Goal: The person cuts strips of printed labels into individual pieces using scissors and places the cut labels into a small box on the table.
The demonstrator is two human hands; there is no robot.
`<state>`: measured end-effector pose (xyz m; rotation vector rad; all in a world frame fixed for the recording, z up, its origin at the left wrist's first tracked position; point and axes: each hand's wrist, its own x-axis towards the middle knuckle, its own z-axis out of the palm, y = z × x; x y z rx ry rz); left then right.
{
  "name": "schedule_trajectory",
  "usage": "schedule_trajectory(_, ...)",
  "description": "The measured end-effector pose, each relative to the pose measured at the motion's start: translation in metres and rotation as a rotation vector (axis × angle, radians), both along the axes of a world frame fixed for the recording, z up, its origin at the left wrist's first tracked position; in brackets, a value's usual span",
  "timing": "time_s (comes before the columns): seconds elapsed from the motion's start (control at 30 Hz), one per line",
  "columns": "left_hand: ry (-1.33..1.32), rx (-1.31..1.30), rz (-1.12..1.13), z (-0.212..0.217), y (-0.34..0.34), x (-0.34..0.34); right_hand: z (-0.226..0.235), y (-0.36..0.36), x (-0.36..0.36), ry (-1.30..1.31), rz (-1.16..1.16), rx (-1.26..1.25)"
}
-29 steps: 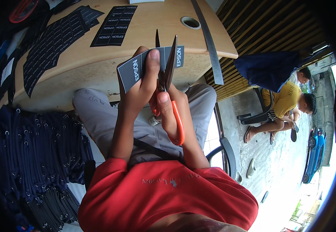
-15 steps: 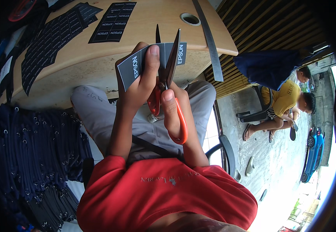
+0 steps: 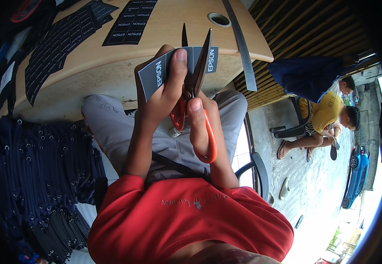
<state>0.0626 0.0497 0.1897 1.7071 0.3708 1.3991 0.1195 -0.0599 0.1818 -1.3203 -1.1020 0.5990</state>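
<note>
My left hand [image 3: 170,81] pinches a small dark grey strip of printed labels [image 3: 150,75] between thumb and fingers, above my lap. Wrapped in the orange handles of a pair of scissors [image 3: 198,72] is my right hand [image 3: 200,125], its thumb through one loop. The scissor blades stand apart and point away from me. One blade crosses in front of the strip near its right-hand label; the other blade's tip rises beyond the strip's top edge. My right fingers are mostly hidden behind the handles.
On the wooden table [image 3: 173,22] lie black label sheets [image 3: 63,46], a separate label sheet [image 3: 129,24] and a long metal ruler [image 3: 240,48] overhanging the edge. Dark blue straps [image 3: 45,163] hang at left. Two people sit at right, one in a yellow shirt [image 3: 325,110].
Both hands, with the strip and scissors, have shifted slightly right and a little upward in view. The blades stay apart, and both grips look the same.
</note>
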Motion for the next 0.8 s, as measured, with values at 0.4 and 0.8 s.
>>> schedule_trajectory(0.4,-0.015,0.016,-0.004,0.0009,0.0003,-0.0037,0.0034,0.0000,-0.0024,-0.037,-0.011,-0.009)
schedule_trajectory(0.8,0.006,0.029,0.017,0.0058,-0.0025,-0.0077,0.0037,0.0003,-0.0040,-0.031,-0.007,-0.028)
